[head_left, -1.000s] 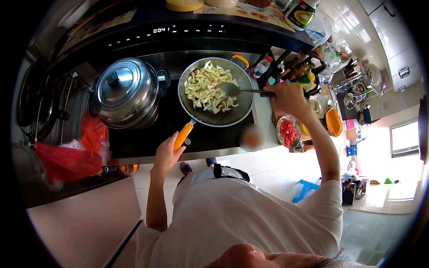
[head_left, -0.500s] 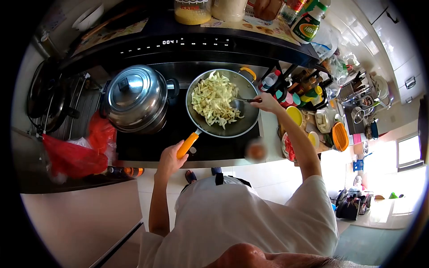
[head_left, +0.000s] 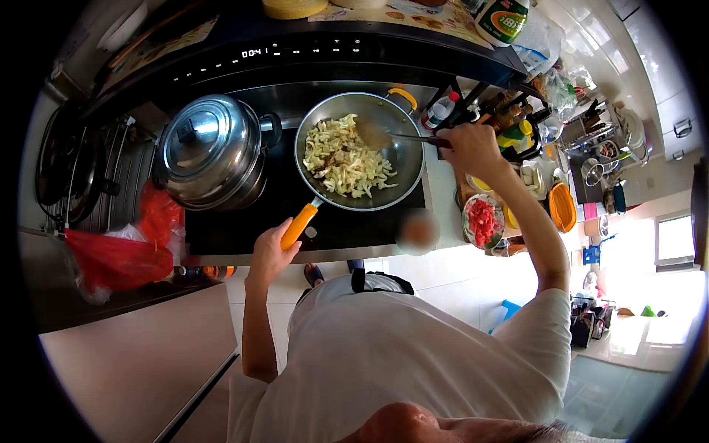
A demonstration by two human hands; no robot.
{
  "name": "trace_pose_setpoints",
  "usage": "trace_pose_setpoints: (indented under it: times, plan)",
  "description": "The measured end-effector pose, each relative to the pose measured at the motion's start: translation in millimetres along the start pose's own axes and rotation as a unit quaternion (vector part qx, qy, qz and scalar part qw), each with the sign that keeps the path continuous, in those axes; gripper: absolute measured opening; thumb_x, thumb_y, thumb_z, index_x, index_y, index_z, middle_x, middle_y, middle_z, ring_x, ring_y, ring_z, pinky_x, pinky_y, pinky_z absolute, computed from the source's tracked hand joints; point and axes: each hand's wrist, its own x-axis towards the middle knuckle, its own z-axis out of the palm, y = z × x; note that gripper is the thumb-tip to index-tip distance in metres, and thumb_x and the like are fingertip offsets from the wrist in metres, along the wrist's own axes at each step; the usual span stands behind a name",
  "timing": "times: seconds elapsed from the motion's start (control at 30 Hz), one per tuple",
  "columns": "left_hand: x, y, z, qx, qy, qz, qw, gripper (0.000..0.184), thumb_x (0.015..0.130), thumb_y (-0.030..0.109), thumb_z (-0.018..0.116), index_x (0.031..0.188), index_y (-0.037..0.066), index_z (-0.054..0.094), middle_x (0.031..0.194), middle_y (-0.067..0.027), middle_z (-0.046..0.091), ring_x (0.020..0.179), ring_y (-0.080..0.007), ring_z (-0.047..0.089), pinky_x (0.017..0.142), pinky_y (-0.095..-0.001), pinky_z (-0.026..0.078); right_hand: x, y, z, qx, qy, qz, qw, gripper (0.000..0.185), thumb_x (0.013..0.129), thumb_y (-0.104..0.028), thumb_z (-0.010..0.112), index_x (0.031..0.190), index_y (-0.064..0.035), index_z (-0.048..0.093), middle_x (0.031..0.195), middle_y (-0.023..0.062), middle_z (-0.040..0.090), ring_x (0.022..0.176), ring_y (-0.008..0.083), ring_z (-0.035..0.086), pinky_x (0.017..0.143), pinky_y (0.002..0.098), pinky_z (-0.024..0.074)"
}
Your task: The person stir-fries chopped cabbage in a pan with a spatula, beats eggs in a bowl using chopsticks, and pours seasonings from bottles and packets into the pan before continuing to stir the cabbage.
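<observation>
On the black cooktop sits a wok [head_left: 405,164] with pale chopped vegetables, like cabbage, [head_left: 341,164] heaped toward its left side. My left hand [head_left: 272,253] is closed around the wok's orange handle [head_left: 299,227] at the front. Over the wok's right rim, my right hand [head_left: 473,153] grips the dark handle of a spatula [head_left: 408,137]. Its brownish, blurred head reaches into the wok at the right edge of the vegetables. Bare metal shows on the wok's right side.
Left of the wok stands a lidded steel pot [head_left: 210,155]. A red plastic bag [head_left: 118,255] lies at the front left. At the right are a bowl of chopped red pieces [head_left: 484,220], an orange basket [head_left: 561,207] and a red-capped bottle [head_left: 440,111]. The range hood [head_left: 310,52] overhangs the back.
My right hand has drawn the spatula up and to the right, and its head now shows beside the vegetables. The vegetables lie lower in the wok. The camera view has shifted slightly.
</observation>
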Motion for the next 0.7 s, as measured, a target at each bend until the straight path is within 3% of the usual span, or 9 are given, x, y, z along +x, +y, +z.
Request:
trace_pose_setpoints:
  times: [0.1, 0.2, 0.3, 0.33, 0.37, 0.43, 0.53, 0.63, 0.7]
  plan:
    - [0.0, -4.4, 2.4, 0.005, 0.007, 0.012, 1.000, 0.054, 0.078, 0.017, 0.075, 0.125, -0.001, 0.056, 0.088, -0.0186, 0.065, 0.079, -0.0342, 0.063, 0.074, -0.0412, 0.051, 13.3, 44.1, 29.5, 0.085, -0.021, 0.014, 0.996, 0.020, 0.073, -0.022, 0.066, 0.089, -0.0111, 0.072, 0.075, 0.0111, 0.069, 0.071, 0.0277, 0.068, 0.062, 0.0422, 0.0524]
    - [1.0, -3.7, 2.6, 0.012, 0.004, 0.001, 1.000, 0.054, 0.076, 0.017, 0.075, 0.124, -0.002, 0.057, 0.089, -0.0197, 0.066, 0.080, -0.0353, 0.064, 0.074, -0.0407, 0.051, 30.9, 76.9, 78.2, 0.099, -0.085, 0.016, 0.991, 0.026, 0.072, -0.021, 0.068, 0.094, -0.0092, 0.073, 0.073, 0.0115, 0.070, 0.055, 0.0212, 0.064, 0.050, 0.0364, 0.0493]
    - [1.8, 0.4, -0.1, 0.008, -0.003, -0.016, 1.000, 0.054, 0.076, 0.016, 0.075, 0.123, -0.002, 0.057, 0.091, -0.0207, 0.066, 0.081, -0.0361, 0.065, 0.074, -0.0399, 0.052, 60.6, 89.5, 116.1, 0.366, -0.323, 0.142, 0.861, 0.026, 0.074, -0.020, 0.069, 0.095, -0.0052, 0.072, 0.068, 0.0090, 0.068, 0.043, 0.0121, 0.054, 0.038, 0.0281, 0.0396]
    - [1.8, -1.2, 1.0, 0.010, 0.001, -0.011, 1.000, 0.054, 0.076, 0.017, 0.075, 0.124, -0.002, 0.057, 0.089, -0.0198, 0.066, 0.080, -0.0350, 0.064, 0.074, -0.0403, 0.052, 64.1, 85.0, 125.8, 0.443, -0.322, 0.133, 0.826, 0.025, 0.077, -0.018, 0.069, 0.096, -0.0018, 0.071, 0.064, 0.0072, 0.065, 0.037, 0.0063, 0.044, 0.032, 0.0231, 0.0294]
    - [1.4, -2.2, 2.1, 0.012, 0.005, -0.006, 1.000, 0.055, 0.076, 0.017, 0.075, 0.124, -0.001, 0.057, 0.087, -0.0189, 0.066, 0.078, -0.0338, 0.064, 0.075, -0.0406, 0.051, 68.4, 73.6, 132.2, 0.478, -0.328, 0.126, 0.805, 0.026, 0.078, -0.019, 0.068, 0.098, -0.0011, 0.071, 0.064, 0.0070, 0.066, 0.038, 0.0067, 0.045, 0.033, 0.0230, 0.0294]
    - [0.2, -2.2, 3.1, 0.017, 0.012, 0.004, 1.000, 0.054, 0.076, 0.017, 0.075, 0.124, -0.001, 0.058, 0.087, -0.0188, 0.066, 0.078, -0.0337, 0.064, 0.075, -0.0405, 0.051, 77.3, 51.8, 142.6, 0.477, -0.311, 0.092, 0.817, 0.026, 0.082, -0.020, 0.067, 0.100, -0.0009, 0.070, 0.065, 0.0060, 0.065, 0.045, 0.0074, 0.049, 0.038, 0.0240, 0.0351]
    - [0.2, 1.7, 1.4, 0.019, 0.014, -0.001, 1.000, 0.054, 0.076, 0.016, 0.075, 0.124, -0.001, 0.058, 0.088, -0.0189, 0.066, 0.079, -0.0336, 0.064, 0.075, -0.0406, 0.051, 84.2, 36.6, 154.9, 0.406, -0.139, -0.041, 0.902, 0.029, 0.084, -0.023, 0.067, 0.105, -0.0031, 0.069, 0.072, 0.0084, 0.068, 0.053, 0.0150, 0.058, 0.047, 0.0309, 0.0439]
    - [-0.6, 3.7, 1.1, 0.014, 0.012, -0.006, 1.000, 0.053, 0.077, 0.016, 0.075, 0.124, -0.001, 0.057, 0.088, -0.0189, 0.065, 0.079, -0.0335, 0.064, 0.075, -0.0406, 0.051, 67.3, 30.7, 132.7, 0.223, -0.005, -0.124, 0.967, 0.026, 0.086, -0.030, 0.067, 0.103, -0.0097, 0.071, 0.079, 0.0106, 0.070, 0.064, 0.0252, 0.064, 0.062, 0.0369, 0.0506]
    - [-0.4, 3.9, 1.7, 0.011, 0.010, -0.006, 1.000, 0.053, 0.077, 0.016, 0.075, 0.125, -0.001, 0.057, 0.088, -0.0189, 0.065, 0.079, -0.0335, 0.064, 0.075, -0.0406, 0.051, 50.0, 26.4, 102.9, 0.170, 0.000, -0.133, 0.976, 0.024, 0.086, -0.031, 0.067, 0.102, -0.0134, 0.071, 0.077, 0.0100, 0.069, 0.066, 0.0275, 0.065, 0.062, 0.0383, 0.0505]
